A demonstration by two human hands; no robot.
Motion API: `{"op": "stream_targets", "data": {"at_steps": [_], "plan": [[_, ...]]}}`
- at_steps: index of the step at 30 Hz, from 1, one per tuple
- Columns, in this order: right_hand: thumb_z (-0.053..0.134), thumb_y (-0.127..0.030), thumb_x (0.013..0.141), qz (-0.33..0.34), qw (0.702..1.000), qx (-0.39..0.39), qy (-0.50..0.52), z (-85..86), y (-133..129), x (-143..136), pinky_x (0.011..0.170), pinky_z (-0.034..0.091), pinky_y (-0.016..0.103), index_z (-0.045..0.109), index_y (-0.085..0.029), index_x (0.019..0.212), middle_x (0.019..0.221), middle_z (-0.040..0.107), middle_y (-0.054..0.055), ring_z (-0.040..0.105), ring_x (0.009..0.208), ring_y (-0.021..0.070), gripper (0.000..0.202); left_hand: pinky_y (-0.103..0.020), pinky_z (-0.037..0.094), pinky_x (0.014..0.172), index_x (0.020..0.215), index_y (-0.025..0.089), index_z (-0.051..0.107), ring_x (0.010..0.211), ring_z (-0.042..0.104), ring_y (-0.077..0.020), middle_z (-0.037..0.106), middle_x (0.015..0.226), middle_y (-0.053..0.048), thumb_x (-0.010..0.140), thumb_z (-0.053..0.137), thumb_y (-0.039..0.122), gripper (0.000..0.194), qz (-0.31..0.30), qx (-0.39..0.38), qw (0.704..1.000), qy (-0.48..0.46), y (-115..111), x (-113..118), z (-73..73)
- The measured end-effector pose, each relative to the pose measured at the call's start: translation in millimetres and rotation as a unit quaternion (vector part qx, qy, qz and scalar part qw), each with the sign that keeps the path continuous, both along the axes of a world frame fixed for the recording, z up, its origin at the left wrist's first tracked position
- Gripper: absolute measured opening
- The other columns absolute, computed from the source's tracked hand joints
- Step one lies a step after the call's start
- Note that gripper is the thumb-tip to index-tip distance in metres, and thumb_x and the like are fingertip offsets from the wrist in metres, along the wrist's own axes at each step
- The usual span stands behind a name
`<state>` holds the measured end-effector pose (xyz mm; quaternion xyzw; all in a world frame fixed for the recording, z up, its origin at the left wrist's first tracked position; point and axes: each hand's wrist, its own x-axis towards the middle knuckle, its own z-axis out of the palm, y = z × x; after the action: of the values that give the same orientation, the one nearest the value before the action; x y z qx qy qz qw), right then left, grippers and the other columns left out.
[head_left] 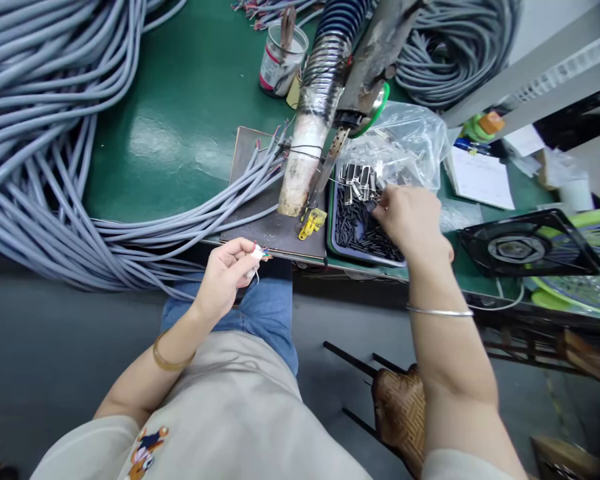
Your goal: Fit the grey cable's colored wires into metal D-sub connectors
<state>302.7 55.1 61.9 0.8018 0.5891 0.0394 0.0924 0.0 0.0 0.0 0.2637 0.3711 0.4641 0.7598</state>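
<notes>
Green workbench (180,127) spreads before you, where your left hand (223,275) pinches a stripped cable end (258,253) at six o'clock while your right hand (409,217), fingers curled, picks among metal connector shells (356,181) at three o'clock over the parts tray (365,233).

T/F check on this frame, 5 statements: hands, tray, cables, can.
1. The left hand pinches a cable end with coloured wires. True.
2. The right hand rests on the fan grille. False: it reaches into the tray of small dark parts; the fan grille lies apart, to its right.
3. Grey cables pile up at the left. True.
4. The can lies tipped over. False: it stands upright.
5. The bench top is green. True.
</notes>
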Motion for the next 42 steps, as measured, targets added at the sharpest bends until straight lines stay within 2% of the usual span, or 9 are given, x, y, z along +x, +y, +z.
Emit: {"op": "stream_targets", "data": {"at_steps": [5,10,12,14,21,25,30,35,42], "plan": [[0.059,-0.018,0.084,0.026,0.984,0.134,0.111,29.5,-43,0,0.082,0.053,0.042,0.056,-0.025,0.076,0.084,0.071,0.003,0.072,0.084,0.0275,0.011,-0.014,0.016,0.041,0.068,0.014,0.064,0.046,0.029,-0.0023,0.046,0.055,0.005,0.070,0.081,0.026,0.021,-0.025,0.031,0.999,0.035,-3,2,0.4],[0.070,-0.024,0.086,0.065,0.871,0.292,0.389,46.0,-103,-34,0.067,0.056,0.035,0.059,-0.029,0.072,0.089,0.073,0.003,0.074,0.092,0.0261,0.018,-0.016,0.022,0.043,0.070,0.014,0.065,0.046,0.033,-0.0029,0.047,0.054,0.005,0.073,0.081,0.027,0.020,-0.049,0.066,0.995,0.051,-5,12,2.6],[0.076,-0.024,0.082,0.088,0.806,0.292,0.507,38.6,-117,-47,0.046,0.049,0.027,0.057,-0.024,0.069,0.083,0.074,0.003,0.071,0.065,0.0183,0.023,-0.016,0.024,0.043,0.068,0.014,0.064,0.047,0.034,-0.0033,0.048,0.054,0.005,0.072,0.082,0.026,0.021,-0.051,0.069,0.995,0.053,-5,16,4.2],[0.078,-0.027,0.082,0.081,0.755,0.277,0.589,23.5,-122,-56,0.046,0.053,0.025,0.055,-0.021,0.069,0.087,0.075,0.003,0.066,0.052,0.0124,0.027,-0.016,0.024,0.043,0.067,0.014,0.064,0.047,0.035,-0.0037,0.050,0.056,0.004,0.071,0.082,0.026,0.022,-0.052,0.071,0.995,0.055,-4,20,5.9],[0.074,-0.025,0.082,0.052,0.657,0.368,0.656,-27.9,-109,-80,0.071,0.066,0.029,0.052,-0.020,0.072,0.098,0.071,0.001,0.076,0.071,0.0138,0.024,-0.017,0.025,0.044,0.069,0.015,0.063,0.048,0.035,-0.0040,0.052,0.058,0.004,0.072,0.079,0.023,0.019,-0.054,0.089,0.992,0.067,-4,29,6.4],[0.070,-0.018,0.084,0.028,0.638,0.449,0.625,-32.2,-105,-88,0.072,0.067,0.031,0.052,-0.020,0.075,0.095,0.071,0.000,0.077,0.073,0.0150,0.020,-0.017,0.027,0.045,0.071,0.015,0.062,0.050,0.038,-0.0049,0.050,0.059,0.004,0.077,0.078,0.027,0.020,-0.054,0.099,0.990,0.086,-6,32,5.2],[0.069,-0.019,0.083,0.024,0.650,0.453,0.610,-32.6,-106,-83,0.070,0.067,0.033,0.050,-0.020,0.075,0.094,0.072,0.001,0.078,0.073,0.0172,0.020,-0.016,0.032,0.046,0.078,0.015,0.065,0.052,0.042,-0.0059,0.055,0.064,0.002,0.077,0.083,0.033,0.025,-0.079,0.102,0.990,0.048,-2,29,1.4],[0.072,-0.020,0.079,0.024,0.646,0.453,0.614,-35.0,-110,-74,0.064,0.064,0.028,0.052,-0.020,0.071,0.092,0.069,0.000,0.073,0.066,0.0131,0.021,-0.021,0.029,0.038,0.058,0.017,0.062,0.039,0.041,-0.0079,0.051,0.051,0.000,0.069,0.085,0.054,0.045,-0.239,0.116,0.960,-0.084,9,11,-26.6],[0.074,-0.016,0.081,0.019,0.673,0.414,0.613,-26.5,-120,-87,0.067,0.067,0.032,0.056,-0.020,0.073,0.089,0.071,0.001,0.074,0.069,0.0150,0.020,-0.024,0.030,0.037,0.047,0.019,0.058,0.035,0.039,-0.0095,0.048,0.042,-0.001,0.052,0.090,0.063,0.054,-0.231,0.055,0.970,-0.049,10,-6,-46.8]]}}
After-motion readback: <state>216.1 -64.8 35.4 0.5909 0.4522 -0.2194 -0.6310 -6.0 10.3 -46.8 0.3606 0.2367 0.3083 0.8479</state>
